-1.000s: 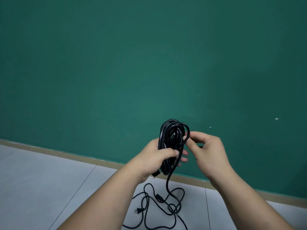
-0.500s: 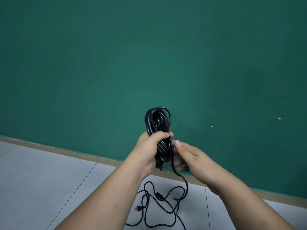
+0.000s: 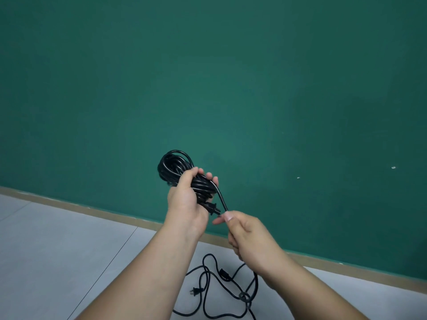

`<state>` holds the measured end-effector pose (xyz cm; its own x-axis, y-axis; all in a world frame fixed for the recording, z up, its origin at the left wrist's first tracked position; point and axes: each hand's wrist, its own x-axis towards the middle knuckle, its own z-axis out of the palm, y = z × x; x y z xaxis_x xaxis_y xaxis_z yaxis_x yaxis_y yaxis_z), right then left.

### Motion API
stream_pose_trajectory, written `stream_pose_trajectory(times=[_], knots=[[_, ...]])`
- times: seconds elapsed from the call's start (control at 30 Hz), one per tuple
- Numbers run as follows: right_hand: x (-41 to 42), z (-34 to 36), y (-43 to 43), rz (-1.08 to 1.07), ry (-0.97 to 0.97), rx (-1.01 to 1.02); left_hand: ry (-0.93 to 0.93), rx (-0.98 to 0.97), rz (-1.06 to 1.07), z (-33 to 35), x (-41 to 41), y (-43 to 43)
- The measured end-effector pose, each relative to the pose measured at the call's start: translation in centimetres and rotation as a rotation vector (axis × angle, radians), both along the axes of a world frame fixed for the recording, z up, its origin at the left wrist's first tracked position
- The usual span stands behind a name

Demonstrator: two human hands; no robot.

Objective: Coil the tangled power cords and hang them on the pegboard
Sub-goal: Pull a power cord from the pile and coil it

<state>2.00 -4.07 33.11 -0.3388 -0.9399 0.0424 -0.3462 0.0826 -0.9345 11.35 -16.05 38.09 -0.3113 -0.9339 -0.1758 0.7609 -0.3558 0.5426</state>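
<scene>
Right hand [image 3: 248, 236] dropped, pinching cord tail [image 3: 222, 199] | left hand [image 3: 187, 199] still gripping coil [image 3: 175, 167], now tilted

Black coiled cord [image 3: 175, 168] held aloft (tangled slack [image 3: 215, 287] on floor).

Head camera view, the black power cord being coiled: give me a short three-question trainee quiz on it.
1. True or false: the left hand grips the coiled bundle of black power cord.
2. The right hand pinches: A) a plug, B) the strand leaving the bundle, C) nothing?
3. Where does the loose tangled black cord lie?

Key: 1 true. 2 B. 3 On the grey tiled floor, below the hands, near the green wall.
</scene>
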Motion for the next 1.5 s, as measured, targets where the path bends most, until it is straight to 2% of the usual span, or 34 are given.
stream_pose_trajectory(times=[0.13, 0.23, 0.33, 0.4, 0.5, 0.6, 0.7, 0.83, 0.93, 1.03, 1.2, 1.27, 1.33, 1.43, 1.5], knots=[[0.6, -0.2, 0.9, -0.006, 0.594, 0.057, -0.280, -0.150, 0.321, -0.2, 1.0, -1.7], [0.2, 1.3, 1.6, 0.037, 0.807, -0.072, -0.609, -0.265, 0.330, -1.1, 2.0, -3.7], [-1.6, 2.8, 2.0, -0.001, 0.824, -0.241, -0.876, -0.507, 0.153, -1.3, 2.5, -3.6], [-3.0, 3.7, 2.4, -0.037, 0.765, -0.320, -0.942, -0.692, -0.061, -1.0, 2.4, -2.2], [-4.3, 5.0, 3.0, -0.125, 0.647, -0.380, -0.842, -0.734, -0.452, -0.7, 1.8, 0.1], [-5.0, 5.8, 3.5, -0.200, 0.497, -0.336, -0.680, -0.705, -0.807, -0.9, 1.5, 1.3], [-5.5, 6.2, 3.9, -0.198, 0.397, -0.327, -0.558, -0.774, -1.056, -0.6, 1.3, 2.0], [-6.3, 6.8, 4.5, -0.113, 0.498, -0.290, -0.729, -0.875, -1.010, -0.8, 0.9, 2.2], [-8.0, 7.4, 5.3, 0.054, 0.586, -0.131, -0.866, -0.808, -0.932, -1.5, 0.6, 1.9], [-9.5, 7.3, 5.9, 0.082, 0.708, -0.025, -0.967, -0.811, -0.910, -2.0, 0.3, 1.7], [-8.9, 7.7, 5.4, 0.042, 0.811, -0.331, -1.097, -0.843, -0.967, -2.7, -0.5, 2.2], [-8.9, 7.3, 5.0, -0.008, 0.743, -0.388, -1.130, -0.917, -1.005, -2.7, -0.6, 2.6], [-9.2, 6.7, 4.8, -0.057, 0.436, -0.348, -1.075, -0.994, -1.047, -2.5, -0.6, 3.0], [-9.5, 6.0, 4.4, -0.086, -0.102, -0.285, -0.880, -1.004, -1.085, -1.6, -0.3, 3.3], [-9.6, 5.7, 4.1, -0.132, -0.268, -0.261, -0.719, -0.965, -1.094, -1.1, -0.1, 3.6]])
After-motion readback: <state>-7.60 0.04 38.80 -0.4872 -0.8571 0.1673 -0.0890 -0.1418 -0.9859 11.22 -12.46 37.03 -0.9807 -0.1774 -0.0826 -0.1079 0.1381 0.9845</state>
